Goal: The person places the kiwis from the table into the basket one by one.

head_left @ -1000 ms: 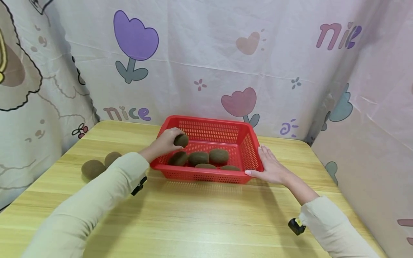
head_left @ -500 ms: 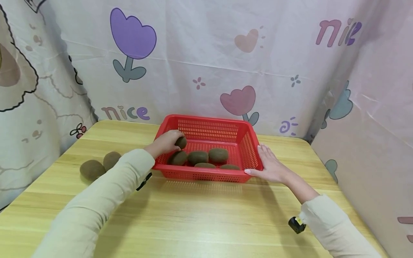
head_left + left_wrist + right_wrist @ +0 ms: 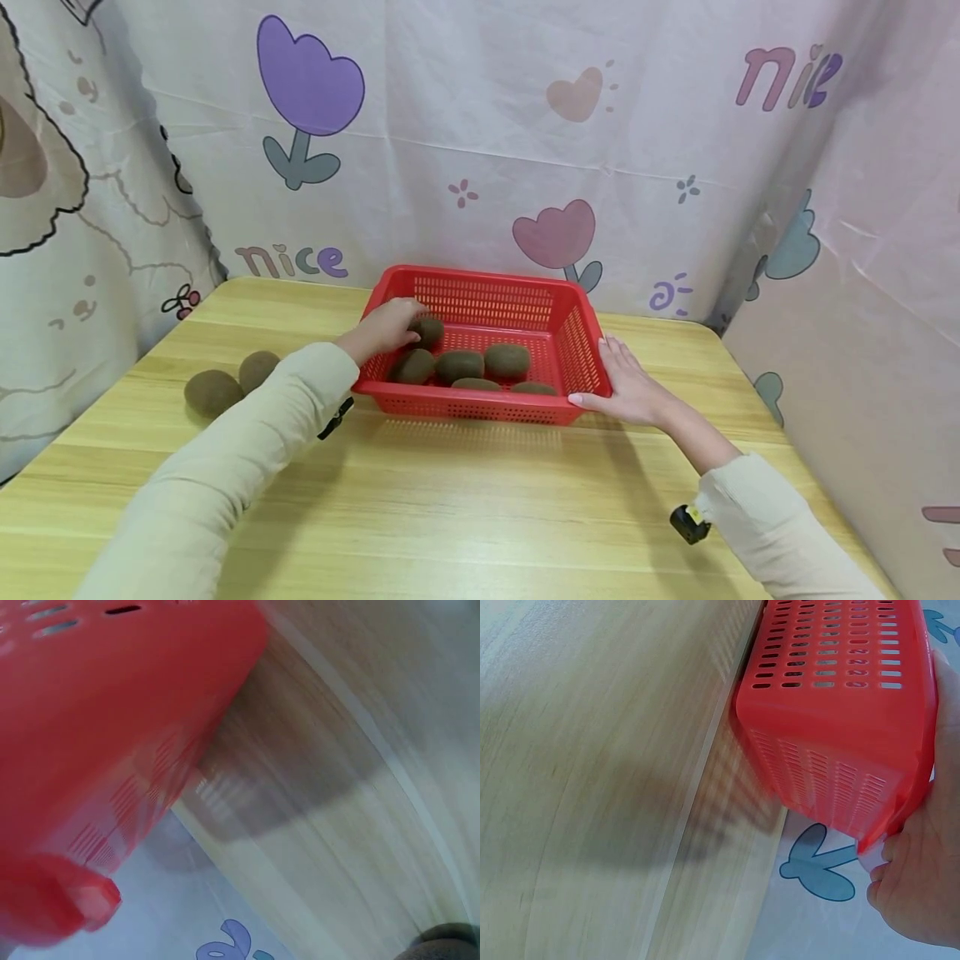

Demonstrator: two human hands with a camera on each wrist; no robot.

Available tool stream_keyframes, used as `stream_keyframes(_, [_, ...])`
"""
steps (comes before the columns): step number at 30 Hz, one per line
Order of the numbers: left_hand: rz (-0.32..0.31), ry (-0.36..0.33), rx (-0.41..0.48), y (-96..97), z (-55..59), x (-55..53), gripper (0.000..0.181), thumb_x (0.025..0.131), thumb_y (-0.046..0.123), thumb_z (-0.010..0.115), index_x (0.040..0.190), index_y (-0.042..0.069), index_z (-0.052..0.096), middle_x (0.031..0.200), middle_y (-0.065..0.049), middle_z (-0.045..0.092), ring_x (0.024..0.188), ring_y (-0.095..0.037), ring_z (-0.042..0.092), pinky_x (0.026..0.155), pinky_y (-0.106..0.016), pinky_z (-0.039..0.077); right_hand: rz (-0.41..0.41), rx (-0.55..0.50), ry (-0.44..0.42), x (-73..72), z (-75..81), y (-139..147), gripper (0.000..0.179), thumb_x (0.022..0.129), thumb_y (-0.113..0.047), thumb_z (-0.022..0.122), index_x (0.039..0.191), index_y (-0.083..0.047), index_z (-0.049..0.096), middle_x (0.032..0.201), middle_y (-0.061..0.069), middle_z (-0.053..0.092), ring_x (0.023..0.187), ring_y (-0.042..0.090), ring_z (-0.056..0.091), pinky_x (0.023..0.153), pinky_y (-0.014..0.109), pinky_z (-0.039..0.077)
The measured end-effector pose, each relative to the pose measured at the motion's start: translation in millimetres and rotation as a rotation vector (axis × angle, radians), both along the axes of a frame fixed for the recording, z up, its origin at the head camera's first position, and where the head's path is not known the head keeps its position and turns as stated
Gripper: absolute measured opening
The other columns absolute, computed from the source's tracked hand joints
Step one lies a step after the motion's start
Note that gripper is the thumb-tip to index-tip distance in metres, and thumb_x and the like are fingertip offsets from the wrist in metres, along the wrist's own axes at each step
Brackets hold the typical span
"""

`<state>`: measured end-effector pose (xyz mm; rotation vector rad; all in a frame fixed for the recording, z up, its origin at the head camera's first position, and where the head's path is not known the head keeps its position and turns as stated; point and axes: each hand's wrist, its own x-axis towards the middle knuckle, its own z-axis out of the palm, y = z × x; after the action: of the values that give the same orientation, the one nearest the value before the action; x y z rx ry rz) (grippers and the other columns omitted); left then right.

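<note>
A red slotted plastic basket (image 3: 472,407) stands toward the back of the table, with several brown kiwis lying in it. At its left end, my left hand (image 3: 386,327) reaches over the rim. The fingers are loosely spread beside a kiwi (image 3: 430,332), which sits just past the fingertips and is partly covered by them. My right hand (image 3: 630,387) rests on the basket's right front corner, thumb on the front rim and straight fingers along the outer side wall. The right wrist view shows this hand (image 3: 922,877) against the rim. The left wrist view does not show the left hand.
Two kiwis, a nearer one (image 3: 213,393) and a farther one (image 3: 258,369), lie left of the basket on the wooden table (image 3: 480,508). A printed cloth curtain (image 3: 450,100) closes off the back and both sides.
My left hand lowered a kiwi into the basket's left end and has loosened from it; the kiwi now shows more, slightly to the right. My right hand stays on the corner.
</note>
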<state>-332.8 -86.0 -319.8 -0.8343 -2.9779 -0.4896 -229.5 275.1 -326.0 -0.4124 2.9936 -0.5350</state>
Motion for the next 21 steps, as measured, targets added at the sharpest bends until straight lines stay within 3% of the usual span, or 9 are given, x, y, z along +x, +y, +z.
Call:
stream_keyframes(8, [0.024,0.058,0.233,-13.3,13.5,9.7,0.048,0.083,0.007,0.068,0.127,-0.004,0.052,0.129,-0.023,0.054,0.124,-0.037,0.048,0.102,-0.05,0.04,-0.001,-0.006,-0.006,-0.3,-0.3,1,0.107,0.08,-0.059,0.057,0.147,0.005,0.004,0.154,0.026,0.002,0.141,0.045,0.002,0.109,0.064,0.016])
stream_keyframes(14, [0.013,0.09,0.237,-23.6,13.3,21.1,0.049,0.082,0.012,0.069,0.125,-0.005,0.053,0.126,-0.023,0.056,0.121,-0.038,0.05,0.101,-0.05,0.041,-0.002,-0.002,-0.004,-0.7,-0.7,2,0.107,0.079,-0.06,0.057,0.147,0.005,0.004,0.154,0.026,0.003,0.14,0.045,0.003,0.11,0.064,0.016])
stream_keyframes(21, [0.048,0.072,0.27,-37.3,13.6,35.4,0.051,0.083,0.016,0.069,0.128,-0.002,0.052,0.131,-0.023,0.052,0.125,-0.04,0.046,0.098,-0.052,0.042,0.004,-0.01,-0.001,-0.8,-1.0,1,0.106,0.08,-0.058,0.058,0.147,0.005,0.005,0.154,0.026,0.003,0.14,0.045,0.003,0.11,0.064,0.015])
